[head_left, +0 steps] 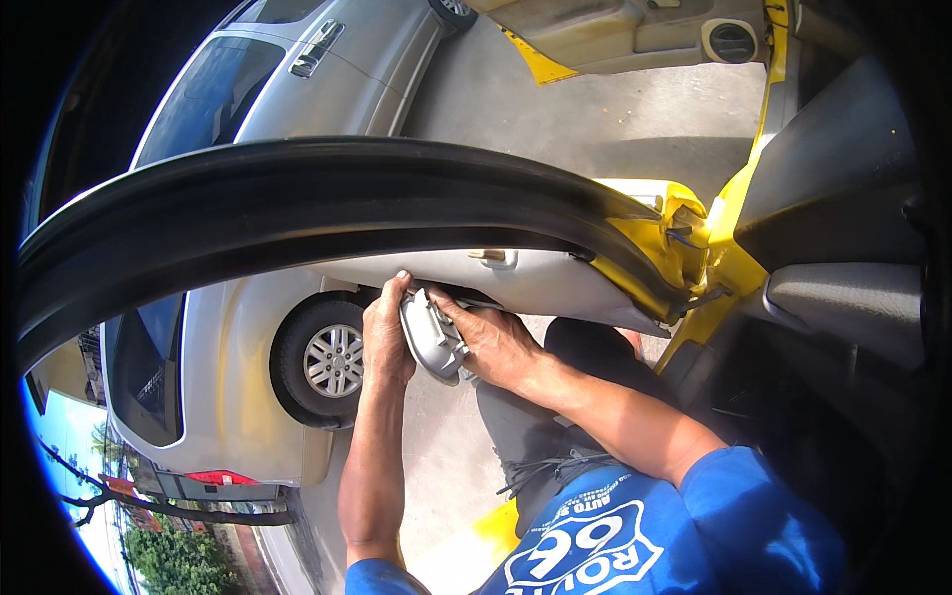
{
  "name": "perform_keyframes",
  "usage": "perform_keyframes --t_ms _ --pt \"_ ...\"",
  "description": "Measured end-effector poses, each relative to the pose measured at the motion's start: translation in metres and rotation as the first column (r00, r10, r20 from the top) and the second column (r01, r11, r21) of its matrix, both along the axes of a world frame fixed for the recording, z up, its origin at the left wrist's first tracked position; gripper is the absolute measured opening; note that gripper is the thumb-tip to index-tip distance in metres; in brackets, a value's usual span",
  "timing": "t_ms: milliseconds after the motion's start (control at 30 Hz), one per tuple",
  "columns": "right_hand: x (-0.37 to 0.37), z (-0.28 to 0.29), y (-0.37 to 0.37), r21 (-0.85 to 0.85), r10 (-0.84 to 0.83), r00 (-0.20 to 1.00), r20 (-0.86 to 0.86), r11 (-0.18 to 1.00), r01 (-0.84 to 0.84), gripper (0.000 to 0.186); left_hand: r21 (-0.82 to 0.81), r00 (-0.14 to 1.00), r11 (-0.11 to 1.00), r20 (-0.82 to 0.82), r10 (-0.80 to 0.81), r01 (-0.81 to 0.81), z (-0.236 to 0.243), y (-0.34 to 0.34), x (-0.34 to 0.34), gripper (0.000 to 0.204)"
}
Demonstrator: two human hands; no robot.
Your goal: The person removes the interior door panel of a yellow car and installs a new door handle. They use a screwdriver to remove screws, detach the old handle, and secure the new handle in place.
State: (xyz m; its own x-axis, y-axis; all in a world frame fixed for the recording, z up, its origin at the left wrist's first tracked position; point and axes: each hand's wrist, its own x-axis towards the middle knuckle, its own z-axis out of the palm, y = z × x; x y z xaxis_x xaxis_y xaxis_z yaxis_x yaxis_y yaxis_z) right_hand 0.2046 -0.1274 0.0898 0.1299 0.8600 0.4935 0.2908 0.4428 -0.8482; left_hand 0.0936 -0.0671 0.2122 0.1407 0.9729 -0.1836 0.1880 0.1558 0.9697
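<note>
Between my hands is a silver-grey plastic door handle (430,335), an oval piece with moulded ribs and clips along one side. My left hand (387,332) grips its left side, with a fingertip raised at the top. From the right, my right hand (496,344) holds the ribbed side, its fingers partly hidden by the piece. The handle is tilted just in front of a pale grey door panel (540,283), near the panel's lower edge. A small brownish part (486,255) sticks out of that panel. Above it curves the black door frame (297,198).
A silver car (233,397) stands beyond the door, its rear wheel (332,360) close behind my left hand. To the right are a yellow door pillar (734,238) and a dark seat (843,297). Another beige door panel (615,35) hangs open at the top.
</note>
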Motion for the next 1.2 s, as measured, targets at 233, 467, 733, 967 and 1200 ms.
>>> perform_keyframes --t_ms 233,467,733,967,1200 --pt "-0.004 -0.015 0.0 -0.071 0.009 1.0 0.02 0.997 -0.007 0.085 -0.057 0.999 0.998 -0.011 -0.04 0.039 -0.002 -0.005 -0.011 0.046" --pt "0.013 -0.022 -0.003 0.087 0.081 0.992 -0.096 0.994 -0.072 0.073 -0.041 0.995 0.998 0.096 -0.033 0.037 -0.019 -0.005 -0.022 0.045" --pt "0.066 -0.052 -0.053 -0.106 0.244 0.969 0.029 0.965 -0.24 0.046 -0.022 1.0 1.0 0.025 -0.015 0.016 -0.014 -0.004 -0.018 0.051" --pt "0.252 -0.22 -0.245 -0.865 0.365 0.835 0.412 0.445 0.232 0.043 -0.021 0.997 1.0 0.075 0.007 -0.005 -0.023 0.002 -0.023 0.049" --pt "0.312 -0.381 -0.403 -0.863 0.466 0.744 0.479 0.094 0.497 0.037 0.012 0.992 0.999 0.114 -0.047 0.046 -0.025 0.001 -0.024 0.045"
